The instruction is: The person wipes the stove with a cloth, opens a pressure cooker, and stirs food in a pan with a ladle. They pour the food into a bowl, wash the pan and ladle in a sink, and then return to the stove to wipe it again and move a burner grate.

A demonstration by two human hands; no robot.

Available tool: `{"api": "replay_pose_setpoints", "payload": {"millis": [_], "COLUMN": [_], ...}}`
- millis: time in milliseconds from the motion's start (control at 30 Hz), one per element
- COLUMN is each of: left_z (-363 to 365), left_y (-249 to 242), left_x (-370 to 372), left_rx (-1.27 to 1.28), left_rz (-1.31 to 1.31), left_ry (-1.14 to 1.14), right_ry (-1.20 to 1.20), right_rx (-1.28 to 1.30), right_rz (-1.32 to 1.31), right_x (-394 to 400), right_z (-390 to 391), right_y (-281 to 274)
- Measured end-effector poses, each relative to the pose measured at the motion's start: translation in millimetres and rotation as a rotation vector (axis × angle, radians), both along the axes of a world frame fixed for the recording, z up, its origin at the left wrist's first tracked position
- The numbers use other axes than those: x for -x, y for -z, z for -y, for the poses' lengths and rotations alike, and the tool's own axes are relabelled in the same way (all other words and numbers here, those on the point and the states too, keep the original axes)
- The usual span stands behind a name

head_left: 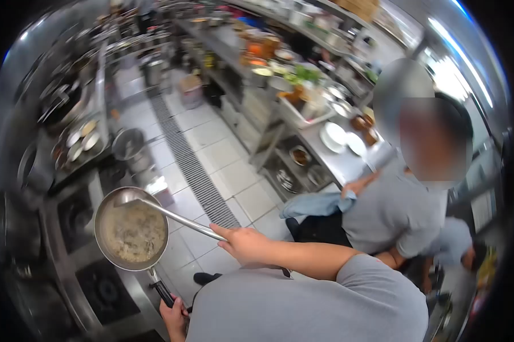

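**Ladle [177,216] lay between right hand [247,246] and pan [101,231]**

The right hand was closed around the ladle, whose long axis ran leftward and slightly away into the pan. The left hand [175,316], nearer the pan, was wrapped around its black handle [163,294], with the pan's body just beyond that hand.

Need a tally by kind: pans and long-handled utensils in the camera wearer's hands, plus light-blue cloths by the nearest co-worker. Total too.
Frying pan, handle in the left hand: 1
Long-handled metal utensil, in the right hand, far end in the pan: 1
Light-blue cloth, at the co-worker's hand: 1
Total: 3
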State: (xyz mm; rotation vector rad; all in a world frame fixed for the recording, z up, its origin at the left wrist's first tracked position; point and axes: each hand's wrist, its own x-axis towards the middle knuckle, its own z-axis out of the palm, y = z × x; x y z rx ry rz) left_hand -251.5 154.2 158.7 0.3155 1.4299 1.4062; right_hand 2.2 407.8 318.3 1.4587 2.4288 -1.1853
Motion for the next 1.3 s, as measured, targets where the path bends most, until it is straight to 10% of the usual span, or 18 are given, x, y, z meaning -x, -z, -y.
{"api": "replay_pose_setpoints", "payload": {"millis": [200, 600, 1300], "left_z": [-68.0, -151.1, -112.0], "left_y": [-8.2, -5.9, -36.1], "left_x": [-71.8, -149.0, 51.6], "left_rx": [0.066, 0.160, 0.030], "left_rz": [0.060, 0.183, 0.031], "left_ry": [0.348, 0.524, 0.083], "right_ry": [0.185, 0.204, 0.107], "right_rx": [0.269, -0.370, -0.424], "right_rz": [-0.171, 0.132, -0.491], "right_x": [-119.6, -168.3, 68.2], "right_z": [-11.8, -31.3, -79.6], "right_y": [14.6, -9.8, -38.3]}}
